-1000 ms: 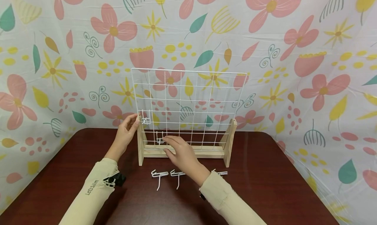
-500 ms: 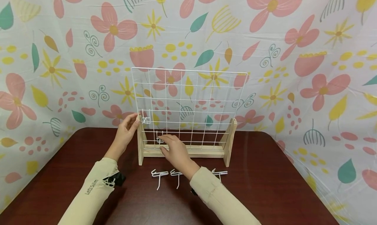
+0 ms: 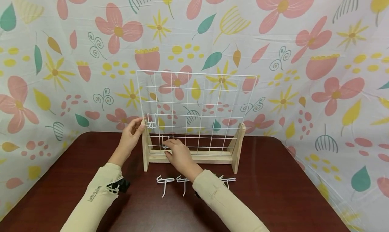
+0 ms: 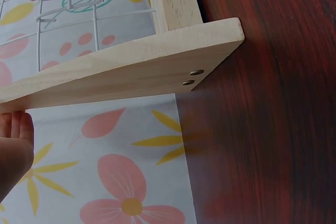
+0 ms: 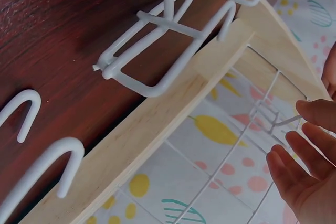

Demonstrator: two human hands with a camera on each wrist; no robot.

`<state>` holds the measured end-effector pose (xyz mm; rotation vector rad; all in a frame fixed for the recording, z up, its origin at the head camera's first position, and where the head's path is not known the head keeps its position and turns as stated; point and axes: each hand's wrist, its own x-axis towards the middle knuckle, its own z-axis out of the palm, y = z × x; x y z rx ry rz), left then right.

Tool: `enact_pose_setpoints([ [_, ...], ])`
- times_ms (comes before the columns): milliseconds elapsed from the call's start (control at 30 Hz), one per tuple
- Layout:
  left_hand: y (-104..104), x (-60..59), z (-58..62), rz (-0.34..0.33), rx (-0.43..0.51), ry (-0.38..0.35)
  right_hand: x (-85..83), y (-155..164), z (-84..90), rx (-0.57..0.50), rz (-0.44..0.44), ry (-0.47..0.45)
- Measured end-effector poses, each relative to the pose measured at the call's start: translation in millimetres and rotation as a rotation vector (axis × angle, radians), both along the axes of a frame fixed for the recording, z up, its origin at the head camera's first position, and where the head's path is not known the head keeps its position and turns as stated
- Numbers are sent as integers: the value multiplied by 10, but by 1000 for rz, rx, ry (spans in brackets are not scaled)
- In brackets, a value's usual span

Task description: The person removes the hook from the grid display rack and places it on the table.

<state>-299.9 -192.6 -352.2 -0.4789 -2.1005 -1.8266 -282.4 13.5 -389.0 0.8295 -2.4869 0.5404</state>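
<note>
A white wire grid panel [image 3: 194, 103] stands in a light wooden base [image 3: 189, 160]. At the base's left upright [image 3: 145, 154], my left hand [image 3: 131, 130] holds the top with fingers and thumb. One white wire hook [image 3: 151, 125] hangs on the grid near that hand. Lower and further right, a second white hook [image 5: 269, 116] sits on the wires, partly hidden in the head view. My right hand [image 3: 181, 157] reaches over it, and the right wrist view shows thumb and fingers around the end of its prong. The left wrist view shows my left fingers [image 4: 16, 127] against the upright's outer side.
Several white wire hooks lie in a row on the dark red table [image 3: 273, 191] before the stand, such as a left one [image 3: 165, 181] and a right one [image 3: 231, 179]. My right forearm passes over part of the row. A flowered cloth [image 3: 304, 90] hangs behind.
My right hand has shifted slightly to the left, over the lower hook, and its forearm has moved left too. The left hand stays at the upright.
</note>
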Motion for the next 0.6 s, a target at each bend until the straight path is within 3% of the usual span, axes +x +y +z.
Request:
enact_pose_setpoints([
  [267,3,-13,4,4,5,5,-46,-11,-15,-13,31,97],
  [600,-4,-12,-1,-5,5,-6,-68,26,-29,-60,61,142],
])
